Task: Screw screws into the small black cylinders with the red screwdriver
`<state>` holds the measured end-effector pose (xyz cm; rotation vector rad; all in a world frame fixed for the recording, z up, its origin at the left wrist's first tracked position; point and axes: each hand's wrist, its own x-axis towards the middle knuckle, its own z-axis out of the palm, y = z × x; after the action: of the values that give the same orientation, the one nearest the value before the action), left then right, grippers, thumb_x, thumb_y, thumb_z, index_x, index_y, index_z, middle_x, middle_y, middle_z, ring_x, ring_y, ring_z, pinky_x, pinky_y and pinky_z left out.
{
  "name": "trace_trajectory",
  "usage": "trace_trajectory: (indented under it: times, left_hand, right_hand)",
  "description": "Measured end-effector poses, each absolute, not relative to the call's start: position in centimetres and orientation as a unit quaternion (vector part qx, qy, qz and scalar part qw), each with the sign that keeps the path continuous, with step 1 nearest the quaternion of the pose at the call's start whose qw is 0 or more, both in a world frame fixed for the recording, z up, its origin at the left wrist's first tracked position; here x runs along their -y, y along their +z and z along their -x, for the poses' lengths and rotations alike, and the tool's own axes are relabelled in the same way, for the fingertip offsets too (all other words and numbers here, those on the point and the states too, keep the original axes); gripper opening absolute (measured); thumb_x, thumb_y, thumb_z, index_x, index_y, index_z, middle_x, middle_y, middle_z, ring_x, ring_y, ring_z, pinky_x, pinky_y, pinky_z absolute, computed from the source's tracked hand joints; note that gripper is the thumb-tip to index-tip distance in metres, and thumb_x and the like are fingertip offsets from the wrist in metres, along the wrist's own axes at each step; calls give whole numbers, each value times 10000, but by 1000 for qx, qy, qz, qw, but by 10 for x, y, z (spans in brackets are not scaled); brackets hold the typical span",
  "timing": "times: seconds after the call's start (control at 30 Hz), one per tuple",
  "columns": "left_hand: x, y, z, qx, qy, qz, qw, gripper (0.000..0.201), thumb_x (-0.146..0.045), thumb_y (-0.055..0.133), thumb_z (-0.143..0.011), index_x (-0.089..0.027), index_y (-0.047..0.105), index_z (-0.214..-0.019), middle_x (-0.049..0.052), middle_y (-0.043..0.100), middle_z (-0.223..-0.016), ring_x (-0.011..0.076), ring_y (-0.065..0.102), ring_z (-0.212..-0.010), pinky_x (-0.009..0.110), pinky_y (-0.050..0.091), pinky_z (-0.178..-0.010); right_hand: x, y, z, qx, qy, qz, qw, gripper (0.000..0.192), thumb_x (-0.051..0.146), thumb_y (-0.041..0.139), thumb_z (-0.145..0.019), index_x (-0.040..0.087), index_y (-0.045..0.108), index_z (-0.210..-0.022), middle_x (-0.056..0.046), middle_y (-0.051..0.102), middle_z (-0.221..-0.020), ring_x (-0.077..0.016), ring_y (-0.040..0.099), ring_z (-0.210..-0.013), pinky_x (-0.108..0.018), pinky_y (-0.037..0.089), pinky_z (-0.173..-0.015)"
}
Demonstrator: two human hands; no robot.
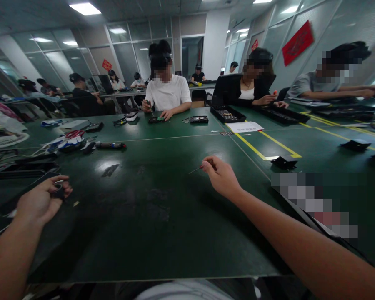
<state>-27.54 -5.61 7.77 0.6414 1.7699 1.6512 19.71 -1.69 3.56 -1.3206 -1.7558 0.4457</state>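
A thin screwdriver (pixel 196 168) (red near the grip) is pinched in the right hand (pixel 220 177), its tip hanging above the green table (pixel 162 233). The left hand (pixel 42 200) curls around a small dark part (pixel 58 192) at the table's left edge, near black trays (pixel 21 164).

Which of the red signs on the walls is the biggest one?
The red sign on the right wall, above the seated people; the others, farther back, look much smaller.

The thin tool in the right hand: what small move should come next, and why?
Probably bring the right hand and its thin tool toward the left hand, which pinches a small dark part. The two hands are far apart over the green table, so the tip cannot reach it yet.
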Motion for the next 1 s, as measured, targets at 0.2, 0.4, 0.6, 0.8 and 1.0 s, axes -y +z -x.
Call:
trace_trajectory:
  times: [0.2,0.4,0.6,0.8,1.0]
  left_hand:
    - [27,92,211,-576,618,-338,415,203,-90,451,-709,-154,590,-843,-1,543,-660,128,513,-669,234,449,-643]
    - [-9,81,116,-533,510,-512,440,539,-17,631,-616,-191,545,-1118,-15,596,-930,145,609,-841,281,464,-778]
    - [-22,35,29,-491,425,-670,359,378,-99,698,-758,-164,568,-1107,68,681,-1054,206,656,-983,380,483,-948]
    - [-9,9,8,-434,389,-760,287,348,-77,710,-802,-224,695,-1117,46,700,-1176,220,634,-1129,407,466,-1053]
    - [-8,5,13,-449,402,-750,271,439,-95,701,-836,-213,648,-1255,70,680,-1260,229,624,-1183,432,459,-1088]
  right_hand:
    - [16,34,-199,690,187,528,458,262,424,499,-979,222,654,-1040,-10,682,-727,-185,652,-678,-317,464,-666]
    - [13,31,-202,666,186,529,492,243,370,549,-939,209,639,-1098,-56,727,-893,-209,677,-778,-347,495,-720]
    - [18,41,-203,661,186,539,487,273,439,550,-948,203,687,-952,-22,683,-750,-180,626,-666,-320,446,-645]
    - [23,43,-201,644,194,510,536,280,455,576,-941,200,651,-855,-8,652,-697,-156,586,-619,-301,442,-607]
    - [25,39,-199,619,241,464,587,253,437,576,-948,199,641,-1005,-57,729,-857,-195,694,-774,-353,550,-728]
